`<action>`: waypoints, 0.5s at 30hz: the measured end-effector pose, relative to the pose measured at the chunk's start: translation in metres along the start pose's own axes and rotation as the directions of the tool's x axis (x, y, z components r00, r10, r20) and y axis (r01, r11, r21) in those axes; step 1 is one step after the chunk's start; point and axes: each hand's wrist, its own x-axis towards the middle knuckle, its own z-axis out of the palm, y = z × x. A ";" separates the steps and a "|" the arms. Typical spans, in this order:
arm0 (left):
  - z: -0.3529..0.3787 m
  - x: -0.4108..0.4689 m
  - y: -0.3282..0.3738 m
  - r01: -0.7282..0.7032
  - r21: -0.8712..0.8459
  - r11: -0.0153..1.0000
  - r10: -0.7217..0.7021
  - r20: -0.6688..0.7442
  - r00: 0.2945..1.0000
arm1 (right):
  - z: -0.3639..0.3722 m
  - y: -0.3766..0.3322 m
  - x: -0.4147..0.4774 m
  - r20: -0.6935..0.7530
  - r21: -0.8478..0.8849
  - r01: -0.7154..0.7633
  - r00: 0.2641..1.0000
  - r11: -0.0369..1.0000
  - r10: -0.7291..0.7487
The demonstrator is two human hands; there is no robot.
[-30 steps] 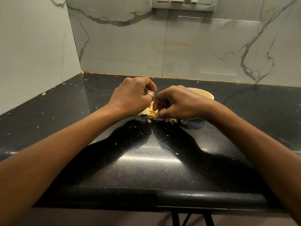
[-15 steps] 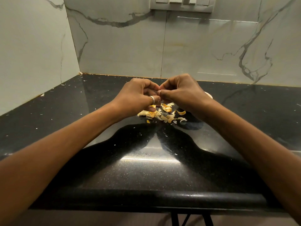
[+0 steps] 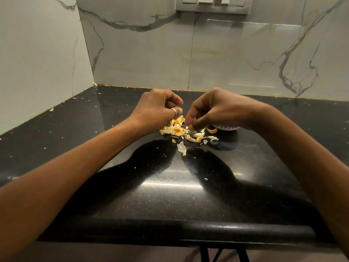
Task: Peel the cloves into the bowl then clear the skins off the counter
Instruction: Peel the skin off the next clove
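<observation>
Both hands hover over the heap of garlic skins (image 3: 176,130) so peelings drop in one spot on the black counter (image 3: 170,195). The left hand (image 3: 156,108) is curled shut, presumably around a clove I can't see. The right hand (image 3: 211,110) pinches its fingertips together low over the pile, hiding most of the bowl (image 3: 225,128) beyond. Half a second ago the hands met; now they've parted.

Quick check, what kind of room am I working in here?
Most likely a home kitchen: a polished black stone counter in a corner, marble-look wall tiles behind it, a socket and switch panel above, and peeled skins beside a bowl.
</observation>
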 end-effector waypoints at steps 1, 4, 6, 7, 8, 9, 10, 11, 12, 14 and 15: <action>0.000 0.001 0.000 -0.003 0.013 1.000 0.003 -0.008 1.000 | 0.000 0.000 0.000 0.020 -0.026 -0.001 1.000 1.000 0.001; -0.002 0.001 -0.002 -0.013 0.044 0.999 0.013 -0.012 1.000 | 0.001 0.002 0.002 0.030 -0.085 -0.025 0.999 0.996 0.027; -0.001 0.001 -0.002 -0.020 0.055 0.998 0.021 -0.013 1.000 | 0.000 0.003 0.003 0.012 -0.148 -0.040 0.999 0.988 0.043; -0.001 0.001 -0.002 -0.022 0.060 0.998 0.023 -0.011 1.000 | 0.000 0.004 0.003 -0.001 -0.166 -0.046 0.999 0.985 0.046; -0.001 0.001 -0.002 -0.024 0.064 0.998 0.025 -0.009 1.000 | -0.001 0.005 0.003 -0.009 -0.174 -0.048 0.999 0.984 0.048; 0.000 0.002 -0.003 -0.025 0.068 0.997 0.026 -0.008 1.000 | -0.001 0.005 0.003 -0.011 -0.181 -0.050 0.999 0.982 0.048; 0.000 0.002 -0.003 -0.027 0.072 0.997 0.028 -0.008 1.000 | -0.001 0.005 0.003 -0.012 -0.195 -0.050 0.999 0.980 0.048; 0.000 0.002 -0.003 -0.030 0.077 0.997 0.031 -0.008 0.999 | -0.001 0.005 0.003 -0.014 -0.219 -0.050 0.999 0.974 0.048; 0.000 0.002 -0.004 -0.033 0.082 0.996 0.034 -0.008 0.999 | 0.000 0.005 0.003 -0.017 -0.250 -0.048 0.999 0.967 0.045; 0.000 0.002 -0.004 -0.040 0.091 0.995 0.041 -0.007 0.999 | 0.001 0.005 0.004 -0.017 -0.307 -0.038 0.999 0.951 0.034; 0.000 0.002 -0.004 -0.043 0.093 0.995 0.043 -0.006 0.999 | 0.003 0.005 0.005 -0.012 -0.322 -0.035 0.999 0.946 0.033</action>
